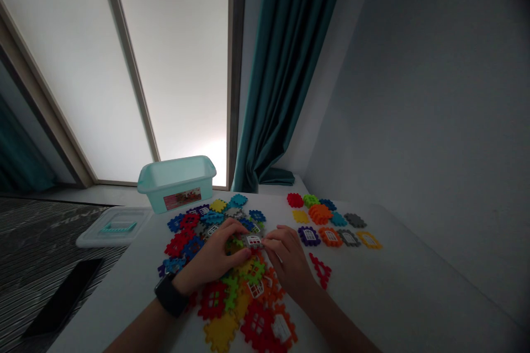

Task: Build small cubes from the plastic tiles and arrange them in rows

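My left hand (221, 251), wearing a black watch (171, 294) on its wrist, is curled over the heap with index finger and thumb at the left edge of a grey interlocking plastic tile (254, 240) with a white window insert. The fingertips of my right hand (286, 256) are pinched at the tile's right edge. Around and below both hands lies a heap of notched tiles, among them a red window tile (214, 299), a yellow tile (221, 332) and a green tile (253, 270). My fingers hide part of the heap.
Sorted tiles lie at the right, including an orange stack (320, 214) and a purple window tile (308, 235). A red triangular tile (320, 270) lies nearer. A teal bin (178, 176) stands at the back left, beside its clear lid (114, 226). A black phone-like slab (64, 295) lies at left.
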### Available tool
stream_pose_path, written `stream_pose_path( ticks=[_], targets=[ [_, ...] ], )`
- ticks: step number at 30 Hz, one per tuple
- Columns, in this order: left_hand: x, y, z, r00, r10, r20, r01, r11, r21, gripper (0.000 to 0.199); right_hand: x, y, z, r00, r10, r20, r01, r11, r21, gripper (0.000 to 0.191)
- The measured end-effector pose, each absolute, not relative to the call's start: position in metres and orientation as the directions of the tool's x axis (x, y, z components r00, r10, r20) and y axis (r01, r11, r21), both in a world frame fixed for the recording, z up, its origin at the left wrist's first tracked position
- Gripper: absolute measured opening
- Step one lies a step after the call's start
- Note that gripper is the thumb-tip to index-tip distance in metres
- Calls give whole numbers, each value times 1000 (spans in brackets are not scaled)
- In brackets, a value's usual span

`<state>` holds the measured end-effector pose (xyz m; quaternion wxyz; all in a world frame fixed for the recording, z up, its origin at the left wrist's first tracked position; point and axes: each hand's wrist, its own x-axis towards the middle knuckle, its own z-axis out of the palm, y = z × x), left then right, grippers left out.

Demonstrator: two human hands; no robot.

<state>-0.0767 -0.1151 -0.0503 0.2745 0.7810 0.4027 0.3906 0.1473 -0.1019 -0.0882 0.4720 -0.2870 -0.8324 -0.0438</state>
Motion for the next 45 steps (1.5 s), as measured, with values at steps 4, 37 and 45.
stream_pose_path(
  ticks=[4, 37, 45],
  targets=[
    [-80, -112, -56, 373, 810, 451, 445, -583, 680, 38, 144, -102, -89, -377, 477, 794, 516, 820, -248, 17],
    [-87, -106, -70, 358, 697, 621, 618, -675, 402, 46, 146, -107, -79, -492, 349, 798, 530, 847, -43, 28],
    [-85, -106, -72, 357, 696, 623, 572, -690, 443, 46, 146, -107, -78, -501, 333, 799, 529, 848, -22, 26]
  ],
)
